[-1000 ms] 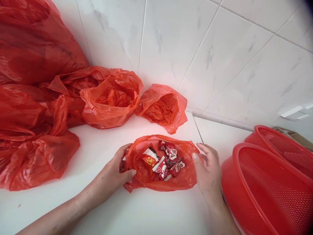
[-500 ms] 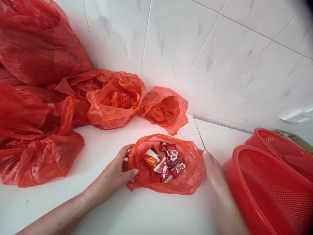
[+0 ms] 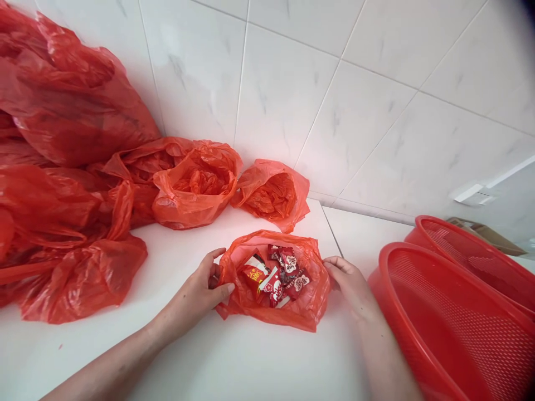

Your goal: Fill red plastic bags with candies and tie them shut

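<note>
Red bag [image 3: 312, 301] on white table [image 3: 259, 362], mouth open, small packets [image 3: 288, 260] inside; left hand [image 3: 207, 285] pinches left rim between thumb and curled fingers, right hand [image 3: 346, 281] apparently pinches right rim; step looks like shaping the mouth, next move calling for light, even tension.

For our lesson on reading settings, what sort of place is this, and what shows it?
Probably an indoor work area, though kitchen or workroom I can't tell: a white tabletop against a tiled wall, bearing open red plastic bags.
</note>
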Demonstrator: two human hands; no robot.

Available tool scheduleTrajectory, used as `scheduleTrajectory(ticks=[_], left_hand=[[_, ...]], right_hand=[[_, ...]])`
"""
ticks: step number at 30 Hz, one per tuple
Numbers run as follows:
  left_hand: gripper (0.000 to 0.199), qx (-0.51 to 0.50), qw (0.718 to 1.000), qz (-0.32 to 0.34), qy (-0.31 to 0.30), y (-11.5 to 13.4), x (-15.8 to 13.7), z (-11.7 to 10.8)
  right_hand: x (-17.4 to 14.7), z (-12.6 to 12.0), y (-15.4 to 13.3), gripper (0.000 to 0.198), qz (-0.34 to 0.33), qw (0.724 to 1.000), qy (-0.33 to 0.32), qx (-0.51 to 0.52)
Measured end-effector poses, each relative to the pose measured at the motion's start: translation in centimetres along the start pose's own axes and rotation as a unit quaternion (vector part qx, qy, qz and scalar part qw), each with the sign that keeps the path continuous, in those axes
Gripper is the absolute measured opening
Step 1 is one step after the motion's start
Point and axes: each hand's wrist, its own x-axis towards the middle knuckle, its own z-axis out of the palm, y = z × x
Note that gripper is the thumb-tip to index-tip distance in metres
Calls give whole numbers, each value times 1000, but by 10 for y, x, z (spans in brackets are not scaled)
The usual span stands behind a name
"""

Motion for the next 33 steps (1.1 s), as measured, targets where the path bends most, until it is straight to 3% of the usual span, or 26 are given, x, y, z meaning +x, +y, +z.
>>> scheduleTrajectory(ticks=[6, 10, 12, 15, 18, 23, 25, 29, 31, 33], left_hand=[[68, -10, 1000, 10, 0, 0, 0, 0], [68, -32, 999, 3, 3, -1, 0, 0], [68, -42, 998, 14, 34, 2, 0, -2], [63, -68, 992, 52, 98, 14, 0, -11], [56, -118, 983, 91, 111, 37, -1, -20], [48, -201, 968, 134, 67, 92, 1, -19], [44, -231, 952, 188, 68, 118, -2, -14], [39, -255, 892, 359, 104, 161, -18, -5], [42, -222, 871, 420, 128, 173, -24, -1], [46, -165, 871, 438, 150, 177, -24, 3]], right_hand=[[4, 1, 5, 27, -21, 996, 53, 73], [7, -1, 6, 24, -83, 978, 171, 87], [7, -2, 5, 21, -107, 966, 207, 114], [5, -4, -3, 20, -118, 952, 190, 207], [0, -3, -20, 20, -142, 935, 146, 289], [-7, 1, -66, 15, -171, 923, 61, 340], [-9, -3, -90, 14, -214, 903, 57, 368], [-19, -14, -135, 9, -345, 829, 140, 418], [-26, -15, -147, 4, -366, 821, 138, 417], [-31, -12, -152, 10, -358, 839, 88, 401]])
